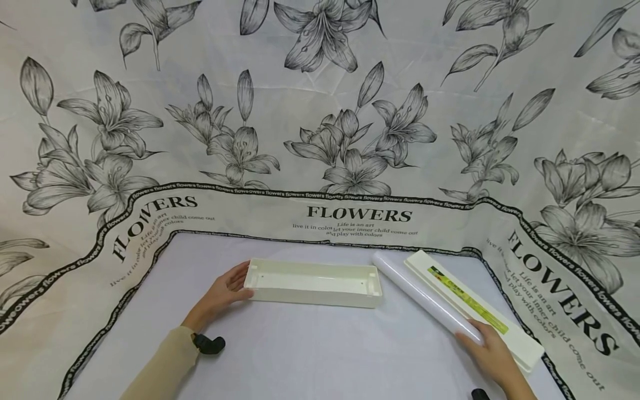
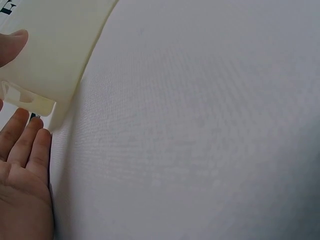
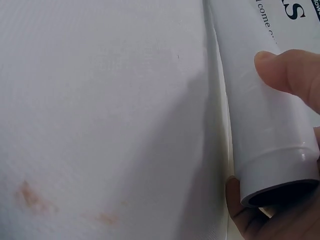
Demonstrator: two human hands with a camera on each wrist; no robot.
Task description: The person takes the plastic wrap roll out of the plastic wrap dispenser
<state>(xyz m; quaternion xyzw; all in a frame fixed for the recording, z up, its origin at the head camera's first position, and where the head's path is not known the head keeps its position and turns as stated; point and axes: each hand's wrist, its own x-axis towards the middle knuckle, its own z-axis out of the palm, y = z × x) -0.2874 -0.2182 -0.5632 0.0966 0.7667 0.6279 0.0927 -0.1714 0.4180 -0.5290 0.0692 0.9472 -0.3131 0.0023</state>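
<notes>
A long cream plastic box [image 1: 315,299] without its cover stands on the white cloth. My left hand [image 1: 231,286] holds its left end, thumb on the front wall and fingers at the end side. In the left wrist view, the thumb [image 2: 14,46] lies against the box wall [image 2: 60,45], and the fingertips are near a small cut-out at the end. My right hand [image 1: 492,350] grips the near end of a roll of clear plastic wrap [image 1: 425,294]. The right wrist view shows the wrap roll [image 3: 265,110] with its dark hollow core facing me and the thumb across its top.
A long white lid [image 1: 470,303] with a green and yellow label lies slantwise beside the roll, at the right. Under everything is a white cloth [image 1: 310,355] with a black printed border. Behind rises a flower-printed cloth [image 1: 280,111].
</notes>
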